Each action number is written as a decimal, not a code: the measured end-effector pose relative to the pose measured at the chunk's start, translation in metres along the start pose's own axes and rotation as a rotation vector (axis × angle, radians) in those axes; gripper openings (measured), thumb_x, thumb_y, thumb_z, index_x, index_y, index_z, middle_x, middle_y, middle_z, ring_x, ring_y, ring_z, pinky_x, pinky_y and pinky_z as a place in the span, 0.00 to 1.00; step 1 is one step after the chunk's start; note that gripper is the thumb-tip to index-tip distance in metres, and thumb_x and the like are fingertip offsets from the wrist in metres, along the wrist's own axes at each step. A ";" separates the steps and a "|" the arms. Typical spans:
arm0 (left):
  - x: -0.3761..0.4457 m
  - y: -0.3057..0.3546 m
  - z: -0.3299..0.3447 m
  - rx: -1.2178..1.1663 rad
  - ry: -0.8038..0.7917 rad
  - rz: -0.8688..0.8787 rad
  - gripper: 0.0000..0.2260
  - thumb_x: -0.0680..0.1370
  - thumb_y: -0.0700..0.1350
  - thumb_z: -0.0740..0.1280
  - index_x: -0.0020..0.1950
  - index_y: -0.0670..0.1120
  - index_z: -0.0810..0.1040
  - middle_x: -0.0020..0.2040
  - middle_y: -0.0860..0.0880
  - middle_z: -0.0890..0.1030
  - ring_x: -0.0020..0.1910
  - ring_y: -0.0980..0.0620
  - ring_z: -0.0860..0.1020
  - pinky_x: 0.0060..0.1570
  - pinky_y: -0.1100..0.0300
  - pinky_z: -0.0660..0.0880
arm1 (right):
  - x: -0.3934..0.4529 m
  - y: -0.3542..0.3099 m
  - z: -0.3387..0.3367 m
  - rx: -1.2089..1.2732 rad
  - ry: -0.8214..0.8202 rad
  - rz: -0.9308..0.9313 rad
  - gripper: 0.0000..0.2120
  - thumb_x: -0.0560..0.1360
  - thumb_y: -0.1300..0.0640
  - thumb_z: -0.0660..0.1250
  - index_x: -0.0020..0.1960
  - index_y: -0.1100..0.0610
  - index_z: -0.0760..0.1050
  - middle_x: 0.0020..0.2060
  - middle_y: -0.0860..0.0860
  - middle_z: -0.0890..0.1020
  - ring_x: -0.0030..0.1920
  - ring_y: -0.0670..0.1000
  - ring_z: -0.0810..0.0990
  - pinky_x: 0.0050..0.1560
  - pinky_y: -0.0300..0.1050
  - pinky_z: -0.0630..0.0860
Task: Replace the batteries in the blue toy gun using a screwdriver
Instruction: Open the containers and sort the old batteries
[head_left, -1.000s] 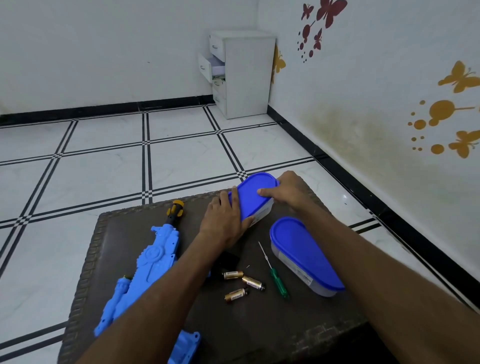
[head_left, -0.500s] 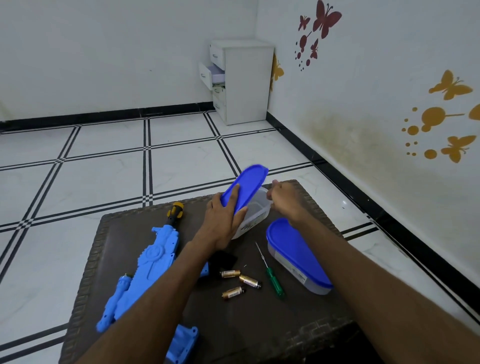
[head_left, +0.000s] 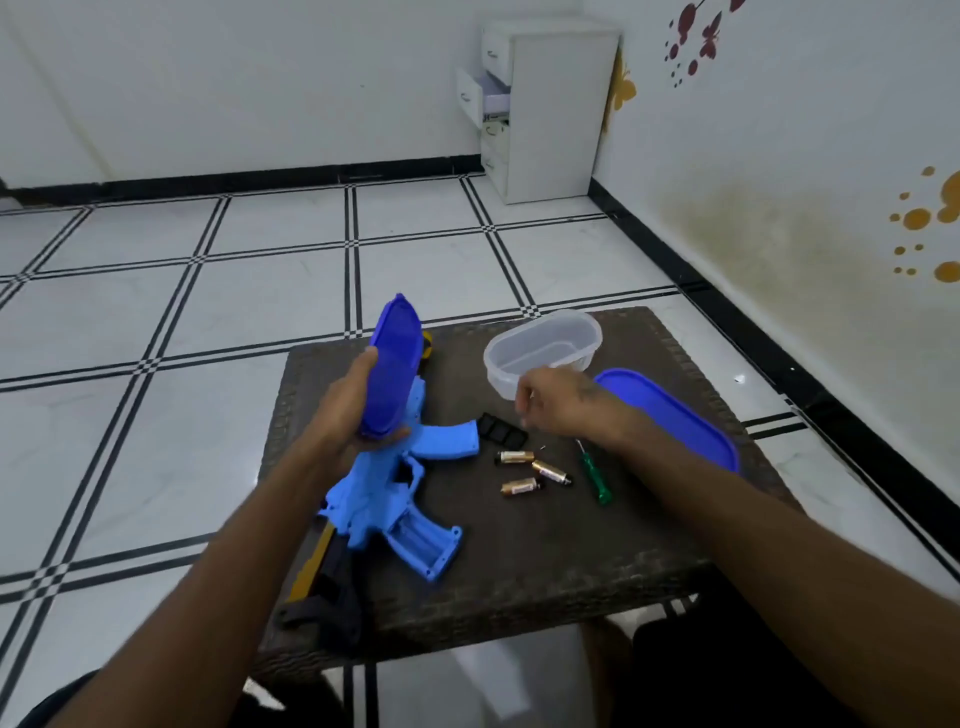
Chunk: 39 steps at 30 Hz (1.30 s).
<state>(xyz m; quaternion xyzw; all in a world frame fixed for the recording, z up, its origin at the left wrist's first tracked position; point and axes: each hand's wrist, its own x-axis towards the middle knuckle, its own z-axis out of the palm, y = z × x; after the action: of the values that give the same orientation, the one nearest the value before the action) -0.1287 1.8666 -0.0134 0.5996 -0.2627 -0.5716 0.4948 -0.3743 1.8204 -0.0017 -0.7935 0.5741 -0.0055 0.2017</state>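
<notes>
Left hand (head_left: 345, 410): raised over the table's left part, gripping a blue lid (head_left: 392, 371) held nearly on edge, thumb at its lower end, fingers behind it.

Right hand (head_left: 558, 400): hovering just in front of the open container, fingers loosely curled; too blurred to tell whether they pinch anything.

Clear container (head_left: 543, 351): oval, lidless, standing upright on the far part of the table; nothing can be made out inside.

Second container (head_left: 670, 415): blue lid on, at the table's right side, partly hidden behind the right forearm.

Blue toy gun (head_left: 387, 483): lying on the table's left half beneath the left hand, lengthwise from the far edge to the near edge; yellow-and-black muzzle tip at the far end, dark stock overhanging the near edge. The grip's battery compartment, near the table's middle, stands open.

Black cover (head_left: 501, 431): small ribbed piece lying just right of the gun's magazine.

Batteries (head_left: 535, 472): three, gold-coloured, loose on the table between the gun and the screwdriver, close together.

Screwdriver (head_left: 592, 473): green handle, thin shaft pointing away, lying just right of the batteries, below the right wrist.

Table (head_left: 545, 566): dark brown, woven-textured, standing on a white tiled floor (head_left: 156, 291) with black lines.

White drawer cabinet (head_left: 545, 109): in the far corner, one drawer pulled out.
</notes>
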 end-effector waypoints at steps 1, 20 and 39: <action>-0.008 -0.002 -0.010 -0.054 -0.001 -0.036 0.21 0.78 0.61 0.63 0.64 0.49 0.74 0.61 0.44 0.78 0.56 0.42 0.79 0.43 0.46 0.82 | -0.006 -0.002 0.008 -0.080 -0.100 -0.004 0.09 0.72 0.59 0.70 0.51 0.50 0.77 0.52 0.50 0.81 0.52 0.51 0.78 0.47 0.43 0.74; -0.050 -0.025 -0.019 -0.224 -0.031 -0.059 0.23 0.79 0.62 0.59 0.68 0.51 0.71 0.66 0.45 0.75 0.59 0.40 0.78 0.42 0.45 0.82 | -0.033 -0.007 0.042 -0.191 -0.062 -0.142 0.06 0.75 0.59 0.68 0.51 0.51 0.76 0.43 0.47 0.76 0.45 0.49 0.77 0.43 0.43 0.73; -0.034 -0.025 -0.001 -0.244 -0.085 -0.062 0.27 0.77 0.65 0.61 0.70 0.50 0.71 0.66 0.45 0.76 0.60 0.42 0.79 0.43 0.47 0.80 | 0.036 0.006 -0.040 -0.086 0.374 -0.089 0.09 0.74 0.63 0.68 0.52 0.58 0.82 0.49 0.55 0.83 0.50 0.55 0.80 0.48 0.47 0.75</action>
<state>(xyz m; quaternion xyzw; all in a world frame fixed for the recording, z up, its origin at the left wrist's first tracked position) -0.1412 1.9057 -0.0212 0.5183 -0.1932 -0.6391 0.5345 -0.3765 1.7732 0.0246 -0.8113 0.5655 -0.1372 0.0569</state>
